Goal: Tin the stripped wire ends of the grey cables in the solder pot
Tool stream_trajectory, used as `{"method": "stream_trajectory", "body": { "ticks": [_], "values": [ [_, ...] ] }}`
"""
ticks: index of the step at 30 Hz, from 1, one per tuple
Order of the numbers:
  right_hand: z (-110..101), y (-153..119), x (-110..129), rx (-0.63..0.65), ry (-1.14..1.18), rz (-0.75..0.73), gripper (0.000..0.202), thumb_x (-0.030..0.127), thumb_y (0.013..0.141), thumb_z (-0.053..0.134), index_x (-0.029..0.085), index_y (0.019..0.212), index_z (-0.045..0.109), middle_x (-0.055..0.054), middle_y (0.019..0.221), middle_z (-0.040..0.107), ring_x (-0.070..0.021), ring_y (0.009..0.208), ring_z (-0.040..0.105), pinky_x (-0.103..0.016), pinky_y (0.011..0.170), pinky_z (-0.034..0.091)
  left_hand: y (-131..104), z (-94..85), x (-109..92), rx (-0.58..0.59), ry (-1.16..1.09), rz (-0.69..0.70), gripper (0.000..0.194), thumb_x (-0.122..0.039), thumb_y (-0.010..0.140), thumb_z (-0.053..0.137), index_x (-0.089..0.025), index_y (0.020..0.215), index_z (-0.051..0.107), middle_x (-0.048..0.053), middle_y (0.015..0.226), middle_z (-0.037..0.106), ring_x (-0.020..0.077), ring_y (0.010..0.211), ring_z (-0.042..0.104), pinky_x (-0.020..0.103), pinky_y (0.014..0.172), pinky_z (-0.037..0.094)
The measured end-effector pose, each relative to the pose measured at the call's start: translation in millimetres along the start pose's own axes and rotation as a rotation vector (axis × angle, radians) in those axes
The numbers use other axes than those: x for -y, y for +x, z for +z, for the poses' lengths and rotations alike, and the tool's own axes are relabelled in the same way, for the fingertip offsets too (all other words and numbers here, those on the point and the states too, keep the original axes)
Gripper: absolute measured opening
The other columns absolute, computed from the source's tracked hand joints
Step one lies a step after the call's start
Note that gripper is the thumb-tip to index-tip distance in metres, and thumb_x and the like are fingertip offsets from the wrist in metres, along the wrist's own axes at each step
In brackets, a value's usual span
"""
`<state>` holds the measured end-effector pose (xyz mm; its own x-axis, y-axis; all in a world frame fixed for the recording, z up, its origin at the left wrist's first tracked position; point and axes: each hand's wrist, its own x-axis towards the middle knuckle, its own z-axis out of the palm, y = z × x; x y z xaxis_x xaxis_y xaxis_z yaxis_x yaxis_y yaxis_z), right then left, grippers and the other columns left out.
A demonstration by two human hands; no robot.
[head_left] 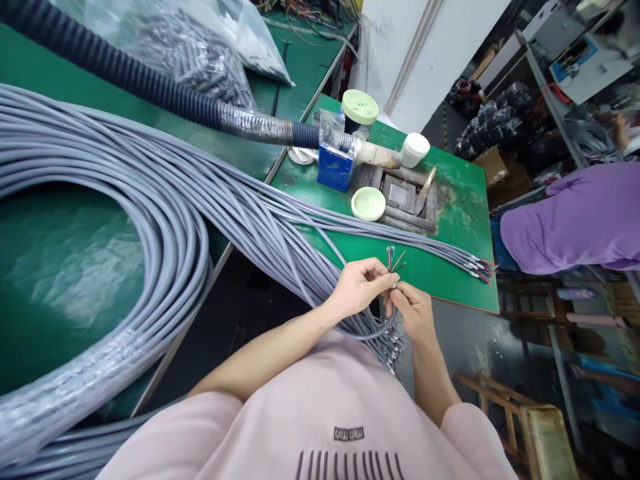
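My left hand (361, 285) is closed, its thumb and fingers pinching the end of a grey cable (384, 329). From that end several thin coloured wires (393, 259) fan upward, red, blue, green and dark among them. My right hand (411, 307) is closed on the same cable just below the wires, its thumb against the grey jacket. The two hands nearly touch. A thick bundle of grey cables (280, 247) runs under my left hand and hangs over the table edge. Beyond my hands, another group of cables (425, 241) lies on the table with its stripped ends to the right.
A large coil of grey cable (165, 220) covers the left table. Behind the bundle stand a blue box (335, 168), a black corrugated hose (150, 83), a soldering pot (400, 193), a pale green lid (369, 203) and a white cup (415, 149). A person in purple (575, 220) is at right.
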<state>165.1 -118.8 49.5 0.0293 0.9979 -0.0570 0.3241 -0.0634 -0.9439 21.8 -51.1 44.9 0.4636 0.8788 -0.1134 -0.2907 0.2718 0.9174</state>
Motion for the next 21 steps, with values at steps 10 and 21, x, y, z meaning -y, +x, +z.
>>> {"method": "stream_trajectory", "body": {
  "ticks": [10, 21],
  "values": [
    [4, 0, 0, -0.002, 0.143, 0.085, 0.028, 0.041, 0.091, 0.055, 0.019, 0.078, 0.066, 0.004, 0.048, 0.057, -0.0106, 0.044, 0.046, -0.025, 0.051, 0.036, 5, -1.3, 2, 0.009, -0.214, -0.114, 0.037, -0.044, 0.069, 0.078, -0.014, 0.063, 0.058, -0.002, 0.053, 0.057, 0.0078, 0.047, 0.051, 0.021, 0.050, 0.040],
    [6, 1, 9, -0.008, 0.148, 0.117, 0.028, 0.042, 0.090, 0.057, 0.018, 0.079, 0.068, 0.003, 0.046, 0.056, -0.0098, 0.041, 0.043, -0.024, 0.046, 0.032, 7, -3.3, 3, 0.010, -0.361, -0.190, 0.032, -0.039, 0.066, 0.080, -0.013, 0.063, 0.061, -0.003, 0.050, 0.054, 0.0070, 0.046, 0.049, 0.021, 0.050, 0.037]
  ]
}}
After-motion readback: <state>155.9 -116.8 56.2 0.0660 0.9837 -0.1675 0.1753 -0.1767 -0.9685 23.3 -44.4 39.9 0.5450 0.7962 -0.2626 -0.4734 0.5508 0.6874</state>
